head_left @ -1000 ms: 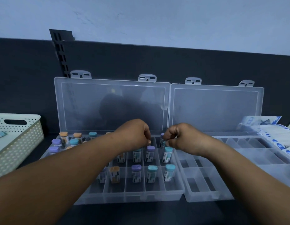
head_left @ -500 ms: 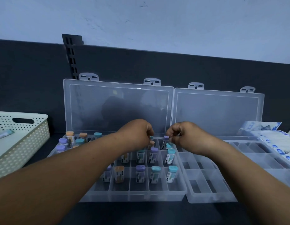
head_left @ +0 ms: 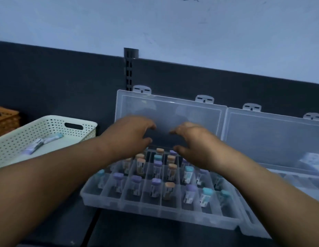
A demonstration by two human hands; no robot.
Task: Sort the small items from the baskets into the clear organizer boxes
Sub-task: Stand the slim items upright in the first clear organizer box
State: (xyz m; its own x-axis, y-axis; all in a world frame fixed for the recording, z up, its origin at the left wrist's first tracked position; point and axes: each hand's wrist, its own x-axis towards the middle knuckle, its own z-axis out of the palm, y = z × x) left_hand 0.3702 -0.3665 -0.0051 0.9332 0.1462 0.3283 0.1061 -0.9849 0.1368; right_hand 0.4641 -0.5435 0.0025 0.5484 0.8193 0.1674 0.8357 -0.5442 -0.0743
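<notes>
Both hands have opened from their earlier pinch: the left hand (head_left: pixel 130 134) and right hand (head_left: pixel 192 145) now hover above the back rows of the open clear organizer box (head_left: pixel 155 211), fingers (head_left: pixel 148 124) loosely spread, holding nothing. Capped vials (head_left: pixel 171 190) stand upright in its compartments on the dark tabletop (head_left: pixel 137 234), with a white perforated basket (head_left: pixel 48 122) to the left

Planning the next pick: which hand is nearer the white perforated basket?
Left. The left hand hovers over the organizer box, just right of the basket; the right hand is farther right.
</notes>
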